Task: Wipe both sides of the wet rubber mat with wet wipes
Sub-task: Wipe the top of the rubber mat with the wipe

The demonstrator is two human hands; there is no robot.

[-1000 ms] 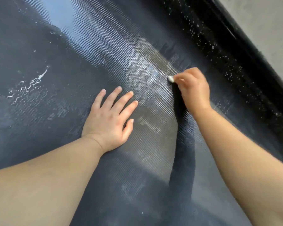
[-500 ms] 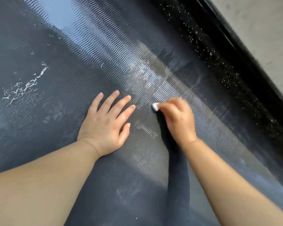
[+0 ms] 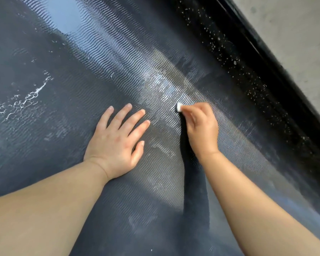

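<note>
Rubber mat (image 3: 67,154), dark, wave-ribbed and glistening wet, fills nearly the whole view. Judging by its black speckled edge (image 3: 257,76), its long axis runs from top centre to lower right. The left hand (image 3: 116,143) lies flat on it, fingers straight and spread. Just right of the left hand, the right hand (image 3: 201,130) pinches a small wadded wet wipe (image 3: 179,107) in curled fingers, with the white tip on the ribs. A foam streak (image 3: 26,100) sits well left of the left hand, so reaching it likely means crossing over.

The left hand (image 3: 116,143) and right hand (image 3: 201,130) are bare, with bare forearms (image 3: 44,209) and short fingernails (image 3: 111,107).
</note>
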